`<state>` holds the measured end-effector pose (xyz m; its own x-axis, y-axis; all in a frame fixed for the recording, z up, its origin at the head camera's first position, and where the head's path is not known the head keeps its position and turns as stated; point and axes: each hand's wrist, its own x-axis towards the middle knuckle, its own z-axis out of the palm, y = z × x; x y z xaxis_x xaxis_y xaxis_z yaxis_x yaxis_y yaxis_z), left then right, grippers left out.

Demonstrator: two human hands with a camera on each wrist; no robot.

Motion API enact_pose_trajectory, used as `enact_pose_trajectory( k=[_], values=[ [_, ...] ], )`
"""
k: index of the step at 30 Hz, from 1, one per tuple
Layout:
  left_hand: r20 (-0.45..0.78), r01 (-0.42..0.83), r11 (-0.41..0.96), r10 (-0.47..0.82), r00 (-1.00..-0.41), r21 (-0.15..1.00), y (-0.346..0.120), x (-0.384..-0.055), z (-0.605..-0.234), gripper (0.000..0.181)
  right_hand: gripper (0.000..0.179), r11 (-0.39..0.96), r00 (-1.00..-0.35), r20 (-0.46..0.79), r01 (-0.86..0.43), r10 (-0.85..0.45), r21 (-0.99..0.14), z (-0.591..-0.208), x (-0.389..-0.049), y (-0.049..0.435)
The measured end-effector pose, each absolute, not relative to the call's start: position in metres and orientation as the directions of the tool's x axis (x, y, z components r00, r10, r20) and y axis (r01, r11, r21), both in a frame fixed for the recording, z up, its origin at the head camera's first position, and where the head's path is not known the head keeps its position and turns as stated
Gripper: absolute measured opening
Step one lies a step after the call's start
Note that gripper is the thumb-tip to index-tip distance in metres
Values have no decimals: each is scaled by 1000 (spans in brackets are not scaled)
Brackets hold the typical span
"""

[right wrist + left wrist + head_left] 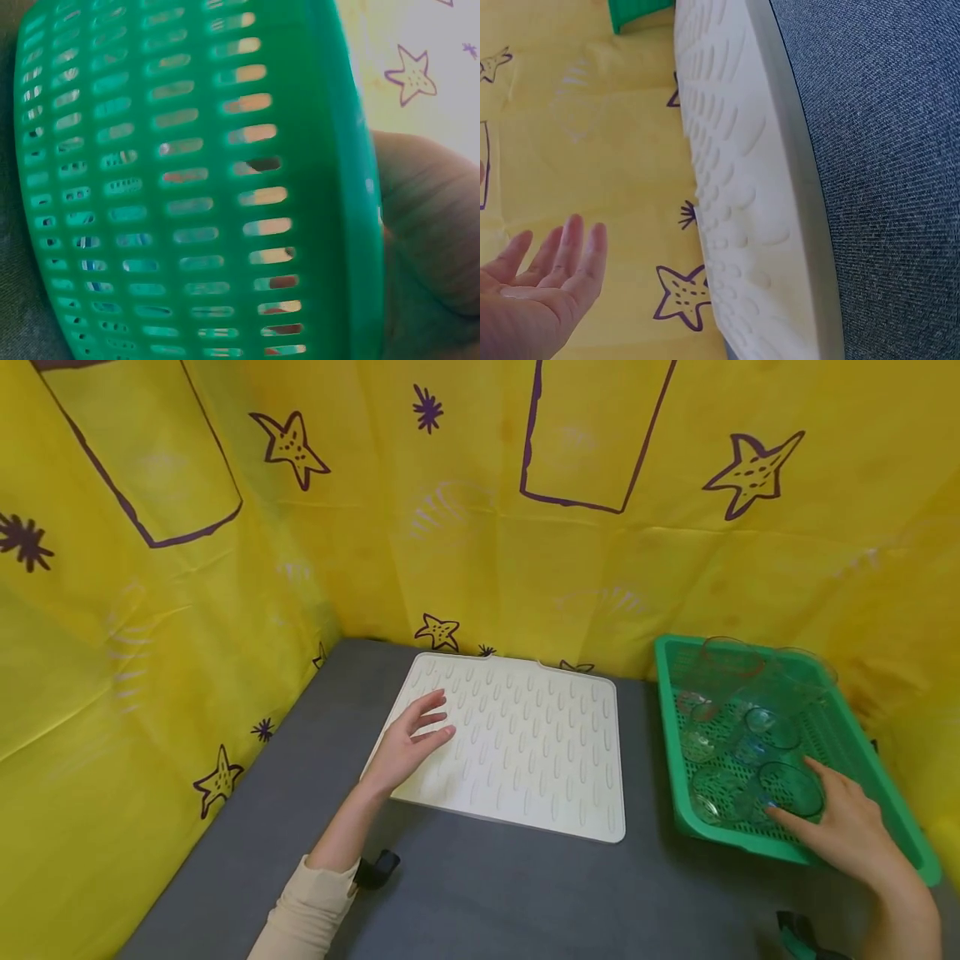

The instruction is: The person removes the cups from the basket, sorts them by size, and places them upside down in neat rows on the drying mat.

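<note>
A green plastic basket on the right holds several clear drinking glasses. My right hand reaches over its near right side, thumb and fingertips on opposite sides of the rim of a near glass. In the right wrist view, the basket wall hides most of the work, and part of the right hand shows beyond the rim. My left hand hovers over the left part of a white ridged drying mat, palm inward, fingers loosely bent, holding nothing. The left wrist view shows the same hand with fingers spread.
Two taller glasses stand at the back of the basket, one of them a reddish-tinted glass. A dark grey table surface lies under everything. Yellow cloth with drawn starfish rises behind the mat and along the left side.
</note>
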<state>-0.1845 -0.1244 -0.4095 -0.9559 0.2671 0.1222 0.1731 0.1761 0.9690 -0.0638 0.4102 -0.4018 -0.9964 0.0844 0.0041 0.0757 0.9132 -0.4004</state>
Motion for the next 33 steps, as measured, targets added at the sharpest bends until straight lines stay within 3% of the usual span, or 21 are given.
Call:
enact_pose_trajectory(
  k=[11,21,33],
  values=[
    [93,138,155,267,-959,978,-121,-182,-416,49,107,905,-974,-207,164,86,-393,-402,-71,419],
    [98,137,127,273,-957,982,-117,-181,-421,47,108,898,-956,-267,219,120,-382,-403,-75,422],
    [85,116,94,282,-956,989,-116,-178,-422,45,103,902,-960,-231,236,159,-362,-400,-75,422]
  ],
)
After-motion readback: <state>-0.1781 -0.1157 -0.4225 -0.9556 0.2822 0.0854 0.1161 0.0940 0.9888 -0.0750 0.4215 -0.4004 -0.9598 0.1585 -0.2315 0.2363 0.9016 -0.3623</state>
